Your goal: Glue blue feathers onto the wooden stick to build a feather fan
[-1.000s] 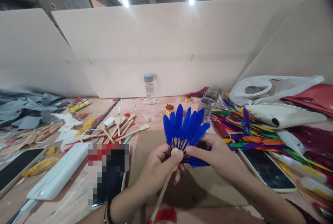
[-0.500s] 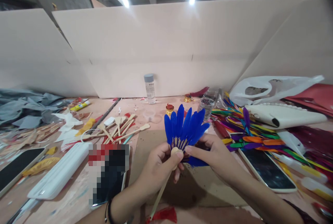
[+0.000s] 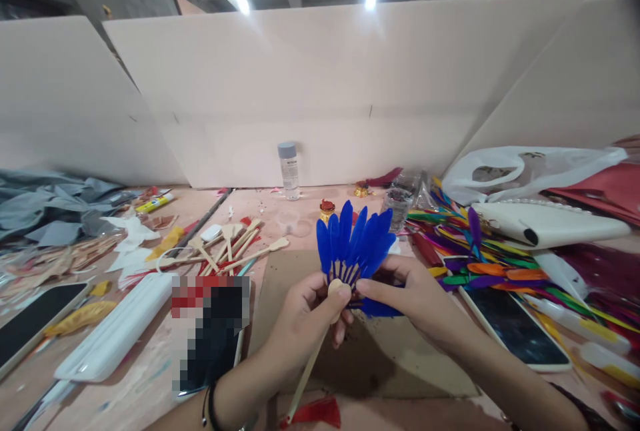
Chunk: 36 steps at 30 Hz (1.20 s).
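My left hand [image 3: 305, 324] is closed round a thin wooden stick [image 3: 306, 375], thumb pressed on its round top. Several blue feathers [image 3: 356, 239] fan upward from that top. My right hand [image 3: 413, 297] pinches the base of the blue feathers from the right, fingers closed on them. Both hands hover above a brown cardboard sheet [image 3: 400, 357] on the table. A red tassel [image 3: 317, 412] hangs at the stick's lower end.
Loose wooden sticks [image 3: 235, 244] lie at centre left. A white case [image 3: 115, 334] and a phone [image 3: 30, 317] are on the left. A small bottle [image 3: 288, 171] stands at the back. Coloured feathers [image 3: 475, 257], another phone [image 3: 510, 327] and a white plastic bag [image 3: 520, 171] crowd the right.
The blue feather fan has closed up slightly and my right fingers have shifted a little along its base. The rest stays as it was.
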Tool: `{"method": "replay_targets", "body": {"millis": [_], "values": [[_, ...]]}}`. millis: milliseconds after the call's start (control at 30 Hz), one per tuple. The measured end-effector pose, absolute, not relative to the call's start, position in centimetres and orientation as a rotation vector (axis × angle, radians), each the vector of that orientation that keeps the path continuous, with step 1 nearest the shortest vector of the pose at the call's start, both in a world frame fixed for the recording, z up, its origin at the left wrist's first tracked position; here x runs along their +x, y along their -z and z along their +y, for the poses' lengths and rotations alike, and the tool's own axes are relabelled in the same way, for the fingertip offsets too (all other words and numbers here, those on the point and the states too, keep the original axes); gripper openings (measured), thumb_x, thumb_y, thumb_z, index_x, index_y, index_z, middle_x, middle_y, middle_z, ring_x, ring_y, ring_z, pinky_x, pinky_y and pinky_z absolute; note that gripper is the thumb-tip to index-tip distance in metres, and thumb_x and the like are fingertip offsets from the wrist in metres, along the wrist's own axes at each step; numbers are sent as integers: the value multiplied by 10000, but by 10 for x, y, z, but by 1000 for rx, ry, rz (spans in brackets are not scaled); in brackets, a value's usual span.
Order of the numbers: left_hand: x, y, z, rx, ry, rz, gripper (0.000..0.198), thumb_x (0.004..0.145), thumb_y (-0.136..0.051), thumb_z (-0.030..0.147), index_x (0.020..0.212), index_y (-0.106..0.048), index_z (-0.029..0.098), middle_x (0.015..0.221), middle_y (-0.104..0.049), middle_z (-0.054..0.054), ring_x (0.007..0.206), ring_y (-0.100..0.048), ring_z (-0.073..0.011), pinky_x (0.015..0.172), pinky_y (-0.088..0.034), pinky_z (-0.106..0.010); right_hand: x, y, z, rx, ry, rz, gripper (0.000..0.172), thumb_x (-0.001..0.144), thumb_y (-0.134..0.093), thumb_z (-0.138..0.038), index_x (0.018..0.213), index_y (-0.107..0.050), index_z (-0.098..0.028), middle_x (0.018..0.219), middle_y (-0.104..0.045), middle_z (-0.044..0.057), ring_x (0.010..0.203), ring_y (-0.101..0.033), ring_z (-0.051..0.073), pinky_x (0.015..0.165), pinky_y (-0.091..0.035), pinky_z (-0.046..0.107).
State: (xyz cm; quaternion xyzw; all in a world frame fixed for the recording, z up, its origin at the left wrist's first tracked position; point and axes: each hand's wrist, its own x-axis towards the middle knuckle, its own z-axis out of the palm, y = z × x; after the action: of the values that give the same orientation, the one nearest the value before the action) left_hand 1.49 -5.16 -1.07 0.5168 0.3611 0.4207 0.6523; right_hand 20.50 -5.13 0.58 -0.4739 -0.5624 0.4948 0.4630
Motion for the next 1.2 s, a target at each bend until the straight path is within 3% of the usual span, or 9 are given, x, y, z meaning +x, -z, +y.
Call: {"method": "replay_targets", "body": {"millis": [300, 700, 1200], "values": [[15, 13, -48, 1243, -1006, 815, 410, 864, -774, 549, 784, -625, 175, 629, -632, 40, 422, -524, -63, 413, -430, -174, 203, -4, -50, -1221, -1194, -1437, 309, 707, -795, -475, 756, -776, -171, 828, -801, 94, 779, -687, 252, 757, -525, 383], [15, 18, -47, 1291, -997, 803, 361, 919, -723, 515, 827, -627, 179, 654, -633, 41, 435, -526, -65, 426, -419, -180, 203, -3, -52, -1144, -1168, -1429, 238, 761, -789, -414, 840, -823, -192, 844, -812, 53, 798, -704, 238, 758, -526, 364], [16, 13, -47, 1266, -1025, 838, 387, 878, -768, 531, 801, -638, 175, 637, -651, 37, 433, -546, -67, 426, -418, -172, 202, 9, -52, -1047, -1201, -1334, 210, 816, -808, -390, 932, -834, -216, 899, -822, 39, 848, -716, 224, 813, -537, 359]]}}
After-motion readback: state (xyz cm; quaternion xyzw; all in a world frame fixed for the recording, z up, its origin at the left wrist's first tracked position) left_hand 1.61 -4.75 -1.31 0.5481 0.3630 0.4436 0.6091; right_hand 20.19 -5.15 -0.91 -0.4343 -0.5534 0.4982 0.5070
